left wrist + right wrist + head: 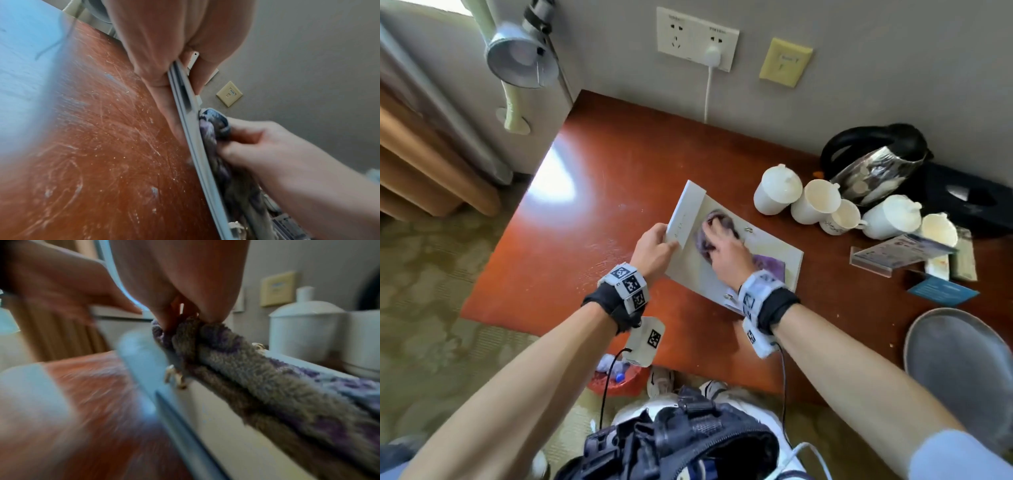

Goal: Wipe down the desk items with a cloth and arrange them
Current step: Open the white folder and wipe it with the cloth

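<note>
A white ring-bound booklet [774, 260] lies open on the red-brown desk [602, 164]. My left hand [654, 245] pinches its lifted left pages [180, 91] between thumb and fingers. My right hand [726, 246] grips a bunched purple-grey cloth [709, 222] and presses it on the open page; the cloth [246, 363] trails back over the booklet toward my wrist. In the left wrist view the right hand [267, 154] with the cloth [213, 126] sits against the page edge.
Several white cups [815, 202], some lidded, stand in a row to the right, before a steel kettle [876, 171]. Cards in an acrylic stand [900, 253], a blue card [941, 291] and a grey plate [959, 356] lie further right. A lamp [520, 54] hangs at left.
</note>
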